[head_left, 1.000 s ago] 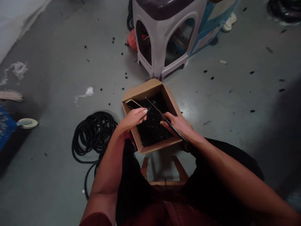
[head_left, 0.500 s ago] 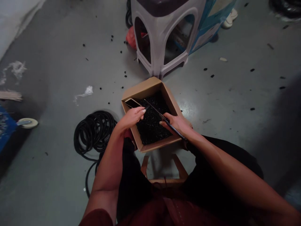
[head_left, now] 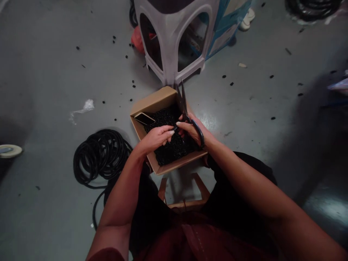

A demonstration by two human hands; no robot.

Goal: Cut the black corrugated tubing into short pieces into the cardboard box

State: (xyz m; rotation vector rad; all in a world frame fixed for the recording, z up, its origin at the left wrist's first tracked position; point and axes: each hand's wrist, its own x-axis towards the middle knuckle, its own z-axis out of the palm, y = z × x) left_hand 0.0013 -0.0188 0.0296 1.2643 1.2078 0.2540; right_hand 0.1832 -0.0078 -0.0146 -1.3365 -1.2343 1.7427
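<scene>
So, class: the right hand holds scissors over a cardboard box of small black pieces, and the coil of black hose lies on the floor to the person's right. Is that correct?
Not quite. The head view shows the coil of black hose on the floor to the person's left. The rest stands: the right hand holds scissors over the cardboard box of small black pieces.

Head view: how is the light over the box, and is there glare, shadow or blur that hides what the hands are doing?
Head view: dim overall. The black pieces in the cardboard box merge into one dark mass. A pale glare patch lies on the floor just right of the box; heavy shadow darkens the right side. The left hand, right hand and scissors are slightly soft, and the picture edges bend.
</scene>
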